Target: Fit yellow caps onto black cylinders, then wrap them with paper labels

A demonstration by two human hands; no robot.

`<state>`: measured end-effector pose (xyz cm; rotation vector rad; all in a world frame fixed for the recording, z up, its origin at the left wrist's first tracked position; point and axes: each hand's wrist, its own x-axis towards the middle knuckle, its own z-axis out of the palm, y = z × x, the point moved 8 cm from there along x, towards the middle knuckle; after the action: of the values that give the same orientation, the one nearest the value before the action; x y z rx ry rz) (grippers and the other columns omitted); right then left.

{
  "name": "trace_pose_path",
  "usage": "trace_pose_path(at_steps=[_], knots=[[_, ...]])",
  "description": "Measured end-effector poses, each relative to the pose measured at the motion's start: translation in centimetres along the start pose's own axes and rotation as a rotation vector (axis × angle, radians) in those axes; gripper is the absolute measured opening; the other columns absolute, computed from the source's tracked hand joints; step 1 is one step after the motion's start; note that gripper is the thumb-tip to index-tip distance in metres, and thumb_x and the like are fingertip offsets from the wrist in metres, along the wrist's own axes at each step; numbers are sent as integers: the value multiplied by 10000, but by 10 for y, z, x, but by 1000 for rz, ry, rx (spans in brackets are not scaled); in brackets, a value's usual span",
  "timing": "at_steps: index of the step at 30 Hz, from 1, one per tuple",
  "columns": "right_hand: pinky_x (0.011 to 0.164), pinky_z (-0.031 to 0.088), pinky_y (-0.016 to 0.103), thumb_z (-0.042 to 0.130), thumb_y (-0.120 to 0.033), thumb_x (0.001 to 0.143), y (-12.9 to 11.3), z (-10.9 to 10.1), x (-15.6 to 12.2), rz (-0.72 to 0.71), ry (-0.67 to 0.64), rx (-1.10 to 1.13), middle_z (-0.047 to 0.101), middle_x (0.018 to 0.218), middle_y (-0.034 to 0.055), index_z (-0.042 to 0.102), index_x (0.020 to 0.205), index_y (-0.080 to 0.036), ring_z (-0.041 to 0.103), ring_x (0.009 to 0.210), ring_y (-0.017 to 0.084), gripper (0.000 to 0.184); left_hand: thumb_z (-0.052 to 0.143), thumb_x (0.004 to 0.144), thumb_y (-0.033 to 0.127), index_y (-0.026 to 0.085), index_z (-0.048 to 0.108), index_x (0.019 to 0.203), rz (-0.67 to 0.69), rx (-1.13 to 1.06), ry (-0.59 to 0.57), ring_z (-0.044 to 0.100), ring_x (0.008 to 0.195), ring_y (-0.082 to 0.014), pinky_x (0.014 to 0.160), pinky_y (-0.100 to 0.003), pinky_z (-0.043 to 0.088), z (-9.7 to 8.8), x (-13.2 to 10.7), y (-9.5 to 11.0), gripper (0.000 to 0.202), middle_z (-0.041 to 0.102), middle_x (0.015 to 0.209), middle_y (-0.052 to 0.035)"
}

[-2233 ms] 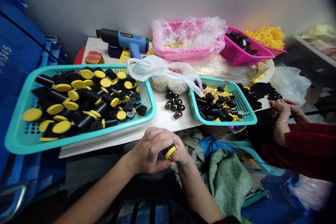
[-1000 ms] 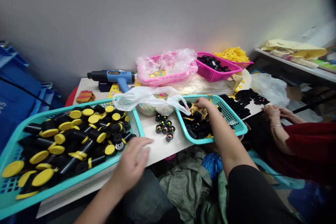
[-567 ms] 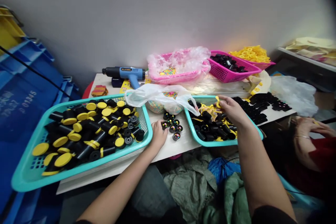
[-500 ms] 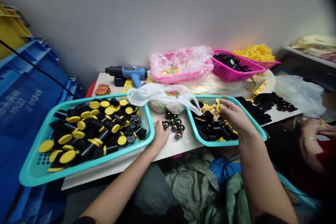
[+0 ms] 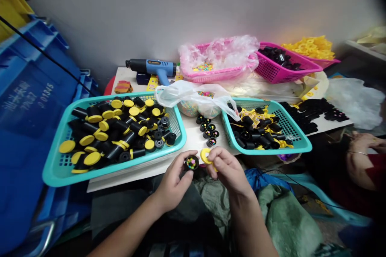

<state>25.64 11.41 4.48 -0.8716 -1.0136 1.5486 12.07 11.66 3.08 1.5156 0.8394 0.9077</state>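
My left hand grips a small black cup whose open top faces me, with colourful beads inside. Just to its right, my right hand pinches a round yellow cap by its edge; cup and cap are apart. Beyond them on the table stand several more black cups with beads. On the left, a teal basket is heaped with black cylinders that have yellow caps. The right teal basket holds black cylinders and yellow plastic pieces.
A blue heat gun lies at the back left. Behind the cups sits a plastic bag of beads. Pink baskets line the wall. Blue crates are stacked at left. Another person's hands show at far right.
My left hand has lifted a bead-filled black cup off the table and drawn it towards me. My right hand has left the right basket with the yellow cap and come beside the cup.
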Motion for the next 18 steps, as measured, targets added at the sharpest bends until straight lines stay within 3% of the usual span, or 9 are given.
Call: trace_pose_path(at_steps=[3,10,13,18], knots=[[495,371,200,669,-368,834,10,13,-4,66,-96,-55,553,559,-52,529,1087,-231,462,475,89,320,432,916,196,238,458,1293,71,-5,-9,506,1185,-231,1030,-366,384,-4,-3,12,381,548,1266,-70],[525,427,215,754,-393,738,15,3,-3,54,123,-266,599,617,-15,650,862,-188,534,534,98,261,397,911,151,255,434,1291,246,66,12,516,1134,-216,989,-350,421,-1,-9,27,396,543,1211,-60],[535,427,212,757,-384,735,19,1,-4,29,198,-252,595,627,-16,663,844,-193,532,551,98,239,389,901,138,240,417,1294,277,141,14,512,1121,-222,979,-368,425,-2,-10,29,408,530,1198,-75],[509,394,194,768,-347,731,27,3,-1,20,209,-174,537,572,-52,607,857,-202,491,516,85,250,388,907,197,216,404,1295,309,211,34,504,1100,-239,951,-393,432,-1,-9,31,389,517,1178,-95]])
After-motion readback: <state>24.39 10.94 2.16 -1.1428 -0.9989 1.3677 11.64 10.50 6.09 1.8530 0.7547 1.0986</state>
